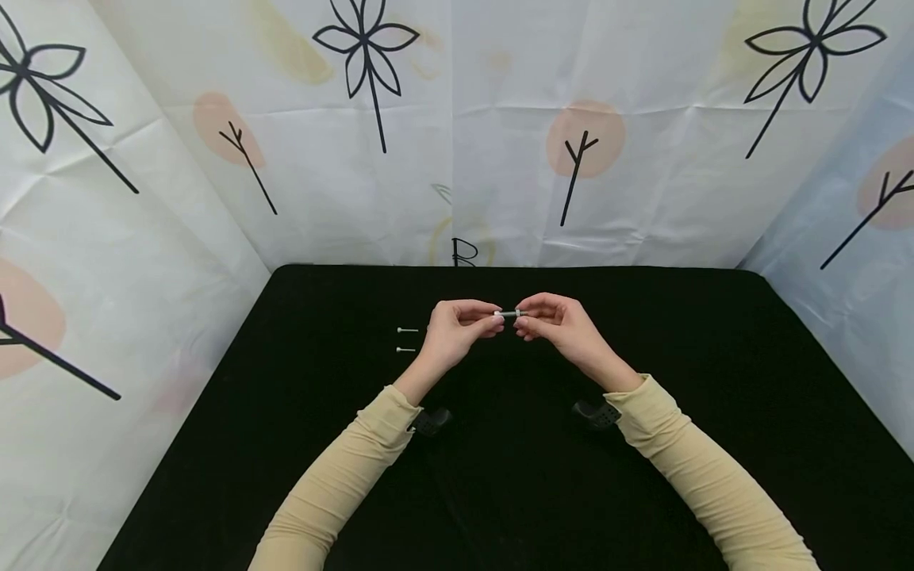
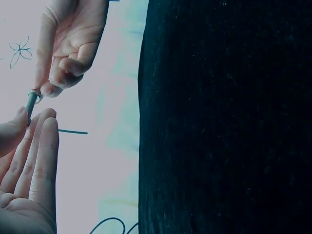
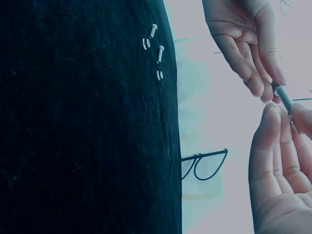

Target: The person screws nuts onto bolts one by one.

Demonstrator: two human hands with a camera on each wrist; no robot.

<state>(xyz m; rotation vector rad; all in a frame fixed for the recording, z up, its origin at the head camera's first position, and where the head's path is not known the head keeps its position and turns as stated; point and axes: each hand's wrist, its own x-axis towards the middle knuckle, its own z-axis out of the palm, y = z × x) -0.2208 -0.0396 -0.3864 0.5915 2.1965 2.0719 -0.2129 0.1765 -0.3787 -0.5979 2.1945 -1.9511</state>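
A small metallic-grey bolt (image 1: 508, 314) is held raised off the tabletop (image 1: 500, 476), btwn the two hands. In the head view it's seen approx. horiz., running L to R; in both wrist views it's seen slanted. Its paler L end is pinched btwn thumb & fingers of the L hand (image 1: 453, 329); its R end is pinched likewise by the R hand (image 1: 567, 329). A ring-like pc. (image 1: 519, 313) is seen round it nr. the R hand; nut or washer can't be told. The mid-shank is left exposed; both ends are partly hidden by fingers.
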